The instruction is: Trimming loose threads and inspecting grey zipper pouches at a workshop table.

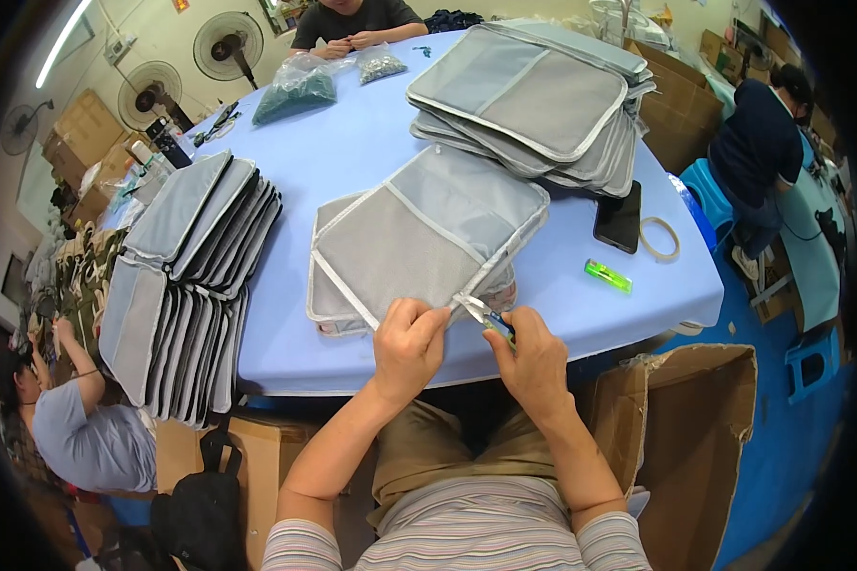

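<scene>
A flat grey fabric pouch with pale piping (427, 231) lies on the light-blue table (352, 152), on top of a second grey pouch. My left hand (408, 344) pinches the pouch's near corner at the table's front edge. My right hand (533, 360) grips small thread snips with a blue handle (487, 319), their metal tips touching that same corner. Both hands sit close together just over the table's edge.
A tall stack of grey pouches (533, 100) sits far right, another fanned stack (186, 276) at the left edge. A black phone (619, 217), tape ring (659, 238) and green lighter (607, 276) lie right. An open cardboard box (695, 428) stands lower right. Other people work around.
</scene>
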Motion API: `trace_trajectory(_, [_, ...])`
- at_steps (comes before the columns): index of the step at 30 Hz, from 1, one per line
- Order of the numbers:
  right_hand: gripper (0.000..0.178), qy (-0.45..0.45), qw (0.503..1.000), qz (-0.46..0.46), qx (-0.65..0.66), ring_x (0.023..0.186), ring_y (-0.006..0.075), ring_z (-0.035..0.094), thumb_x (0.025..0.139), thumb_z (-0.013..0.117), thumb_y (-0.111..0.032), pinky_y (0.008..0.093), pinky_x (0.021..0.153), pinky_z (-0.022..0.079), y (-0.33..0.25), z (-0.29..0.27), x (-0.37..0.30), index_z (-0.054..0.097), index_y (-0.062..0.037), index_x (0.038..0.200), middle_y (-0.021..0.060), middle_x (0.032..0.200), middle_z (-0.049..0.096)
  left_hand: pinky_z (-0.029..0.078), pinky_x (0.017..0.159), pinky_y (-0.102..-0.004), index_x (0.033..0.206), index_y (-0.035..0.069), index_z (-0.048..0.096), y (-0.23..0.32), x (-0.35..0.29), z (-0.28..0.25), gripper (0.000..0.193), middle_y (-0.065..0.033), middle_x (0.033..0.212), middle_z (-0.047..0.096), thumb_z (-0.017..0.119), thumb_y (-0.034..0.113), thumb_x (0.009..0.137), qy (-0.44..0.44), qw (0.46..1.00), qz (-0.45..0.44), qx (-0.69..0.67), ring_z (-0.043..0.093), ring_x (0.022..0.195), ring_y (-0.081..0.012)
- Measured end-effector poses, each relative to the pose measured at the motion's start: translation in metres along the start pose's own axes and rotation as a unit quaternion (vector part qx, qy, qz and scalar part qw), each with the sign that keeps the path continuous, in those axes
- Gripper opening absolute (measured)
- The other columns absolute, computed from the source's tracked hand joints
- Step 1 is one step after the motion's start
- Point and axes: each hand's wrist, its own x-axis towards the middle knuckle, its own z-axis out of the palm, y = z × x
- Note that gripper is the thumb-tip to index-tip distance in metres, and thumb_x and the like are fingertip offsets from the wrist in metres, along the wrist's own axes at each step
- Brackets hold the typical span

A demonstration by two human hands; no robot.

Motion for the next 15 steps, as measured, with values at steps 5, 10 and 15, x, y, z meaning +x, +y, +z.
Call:
trace_trajectory(5, [0.022,-0.026,0.999,0.019,0.014,0.068,0.0367,0.057,0.082,0.062,-0.021,0.0421,0.054,0.045,0.0031,0.0017,0.0013,0.05,-0.0037,0.089,0.013,0.084,0.058,0.042,0.051,-0.0329,0.078,0.003,0.062,-0.0005,0.0009,-0.0009,0.012,-0.0071,0.068,0.051,0.065,-0.003,0.068,-0.01,1.0,-0.008,0.005,0.052,0.062,-0.0235])
trace_trajectory(10, [0.023,-0.004,1.0,-0.002,0.025,0.061,0.0339,0.056,0.081,0.065,-0.018,0.0381,0.053,0.044,0.0088,0.0065,-0.0012,0.051,-0.0008,0.088,0.0152,0.075,0.056,0.042,0.051,-0.0331,0.077,0.003,0.062,-0.0013,0.0005,-0.0008,0.01,-0.0071,0.068,0.052,0.065,-0.002,0.069,-0.011,1.0,-0.014,-0.003,0.052,0.063,-0.0234])
trace_trajectory(15, [0.023,-0.004,0.999,0.012,0.035,0.062,0.0344,0.056,0.081,0.064,-0.019,0.0383,0.054,0.045,0.0046,0.0044,-0.0027,0.051,-0.001,0.089,0.0157,0.076,0.056,0.042,0.051,-0.0332,0.077,0.003,0.062,-0.0013,-0.0003,-0.0013,0.01,-0.0072,0.068,0.051,0.065,-0.002,0.069,-0.013,1.0,-0.017,-0.005,0.052,0.063,-0.0235])
